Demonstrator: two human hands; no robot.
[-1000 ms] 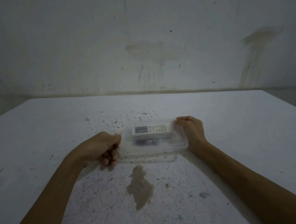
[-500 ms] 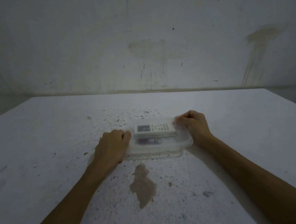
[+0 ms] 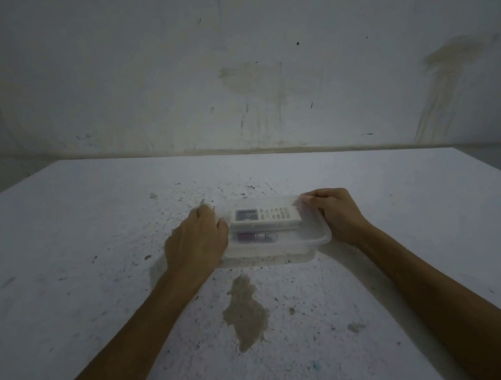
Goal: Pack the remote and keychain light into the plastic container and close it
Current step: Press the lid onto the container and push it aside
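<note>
A clear plastic container (image 3: 312,240) sits on the table with its clear lid on top. Inside it lies a white remote (image 3: 264,218), display end to the left, and in front of that a small reddish keychain light (image 3: 254,237). My left hand (image 3: 195,245) lies over the container's left end, fingers curled down on the lid. On the right end my right hand (image 3: 334,213) grips the rim, fingertips on the far right corner. The left end of the container is hidden under my left hand.
The white table (image 3: 100,259) is speckled with dark spots, with a brown stain (image 3: 246,311) just in front of the container. A stained wall (image 3: 235,72) rises right behind the table's far edge. The table's left and right edges run off at an angle.
My left hand has moved from beside the container's left side up onto its left end. The right hand has stayed on the right end. The container has barely shifted.
</note>
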